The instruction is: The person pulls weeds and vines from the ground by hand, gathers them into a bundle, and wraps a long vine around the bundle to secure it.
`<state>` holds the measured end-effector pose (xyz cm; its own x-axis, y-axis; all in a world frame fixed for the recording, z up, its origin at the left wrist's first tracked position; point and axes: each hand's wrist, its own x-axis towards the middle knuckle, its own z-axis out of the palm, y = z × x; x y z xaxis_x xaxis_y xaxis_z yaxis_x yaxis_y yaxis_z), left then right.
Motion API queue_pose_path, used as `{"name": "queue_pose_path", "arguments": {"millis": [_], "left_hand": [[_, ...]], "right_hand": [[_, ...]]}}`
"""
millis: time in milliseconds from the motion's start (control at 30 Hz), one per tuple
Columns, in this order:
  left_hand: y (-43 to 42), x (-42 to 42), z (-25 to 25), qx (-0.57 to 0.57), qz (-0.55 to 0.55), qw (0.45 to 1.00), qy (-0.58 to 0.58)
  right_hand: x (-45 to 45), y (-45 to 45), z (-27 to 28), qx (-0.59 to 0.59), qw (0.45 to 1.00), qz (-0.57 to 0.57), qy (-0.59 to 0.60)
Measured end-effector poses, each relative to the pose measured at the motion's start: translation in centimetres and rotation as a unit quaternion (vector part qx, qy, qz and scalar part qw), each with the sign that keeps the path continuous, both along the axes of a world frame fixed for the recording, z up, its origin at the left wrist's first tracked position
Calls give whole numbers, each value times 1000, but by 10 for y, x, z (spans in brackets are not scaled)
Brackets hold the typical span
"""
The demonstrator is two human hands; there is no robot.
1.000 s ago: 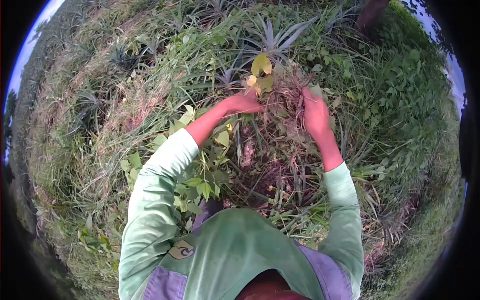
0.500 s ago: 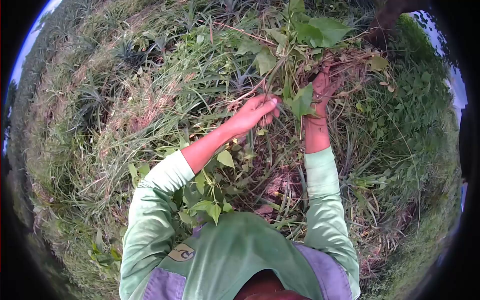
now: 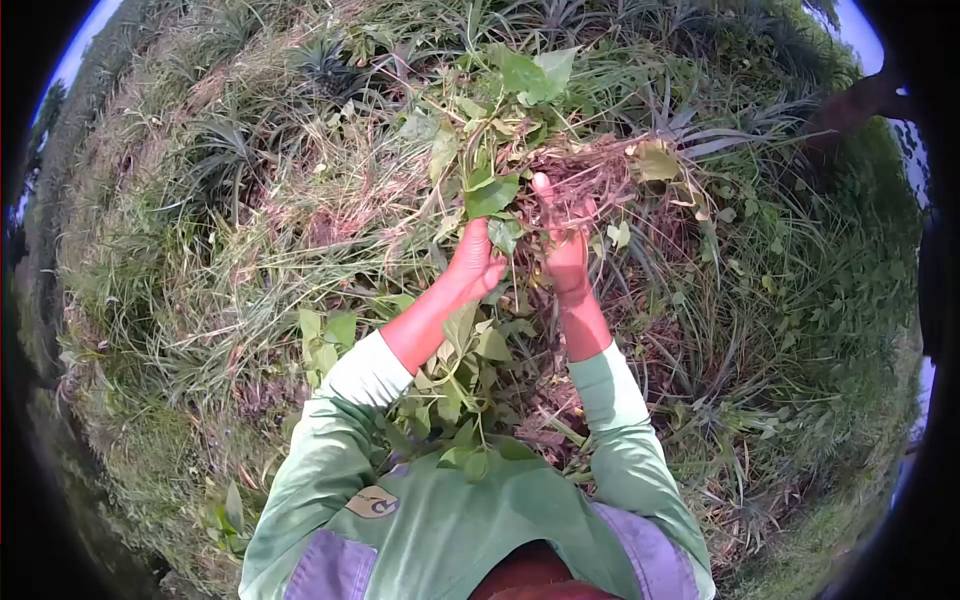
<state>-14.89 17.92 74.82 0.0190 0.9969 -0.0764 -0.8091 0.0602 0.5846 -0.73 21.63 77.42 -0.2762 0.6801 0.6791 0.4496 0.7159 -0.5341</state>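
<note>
A bundle of dry stems and vines (image 3: 590, 165) lies across my right hand (image 3: 566, 240), whose fingers are partly hidden beneath it; the thumb points up at its near side. Close on the left, my left hand (image 3: 474, 262) is closed around the lower part of a leafy green vine (image 3: 493, 195). Broad green leaves (image 3: 537, 75) stand out above both hands, and a yellowish leaf (image 3: 657, 163) hangs at the bundle's right end.
Spiky plants (image 3: 228, 150) grow among long grass at the left, with another (image 3: 690, 130) just beyond the bundle. Leafy weeds (image 3: 460, 375) rise between my forearms. A dark trunk (image 3: 860, 105) stands at the upper right.
Since the earlier frames both hands have come closer together, and the right one has swung left with the dry bundle. The green vine now stands above the left hand, which has closed on it.
</note>
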Motion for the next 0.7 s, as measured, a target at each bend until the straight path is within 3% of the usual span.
{"name": "queue_pose_path", "arguments": {"millis": [33, 67, 100, 133, 200, 233, 267, 367, 400, 433, 467, 500, 533, 633, 667, 700], "left_hand": [[4, -30, -3, 93, -118, 983, -109], [10, -29, -7, -33, 57, 994, -84], [18, -44, -2, 7, 68, 994, -86], [32, -66, 5, 49, 80, 992, -88], [57, -114, 21, 86, 95, 987, -102], [64, -133, 41, 106, 111, 981, -120], [71, -152, 66, 126, 126, 974, -137], [108, -233, 122, 205, 163, 959, -112], [124, -266, 143, 228, 154, 955, -108], [129, -286, 174, 289, 191, 938, -23], [143, -310, 203, 320, 225, 920, -38], [137, -323, 229, 354, 252, 901, 4], [149, -336, 250, 271, 345, 898, 40], [197, -422, 273, 379, 339, 840, 192], [206, -404, 277, 455, 391, 777, 188], [220, -421, 272, 425, 418, 771, 224]], "right_hand": [[-11, 5, -7, -17, 999, -14, 32], [-20, 10, -12, -34, 997, -29, 64], [-36, -15, 52, -220, 974, -40, 24], [-41, -13, 53, -218, 975, -38, 20], [-36, -8, 57, -302, 916, 168, 202], [-24, -1, 42, -252, 930, 194, 183], [-17, -9, 42, -189, 963, 140, 127], [30, -6, -23, -347, 910, 28, 223], [46, -14, -35, -325, 930, -69, 159], [65, -24, -49, -322, 927, -95, 167], [75, -39, -48, -331, 919, -150, 156], [109, -43, -88, -328, 910, -158, 198], [121, -60, -91, -365, 883, -210, 208], [180, -104, -154, -317, 887, -286, 176], [185, -122, -159, -318, 879, -308, 180], [210, -140, -195, -342, 853, -310, 245]]}}
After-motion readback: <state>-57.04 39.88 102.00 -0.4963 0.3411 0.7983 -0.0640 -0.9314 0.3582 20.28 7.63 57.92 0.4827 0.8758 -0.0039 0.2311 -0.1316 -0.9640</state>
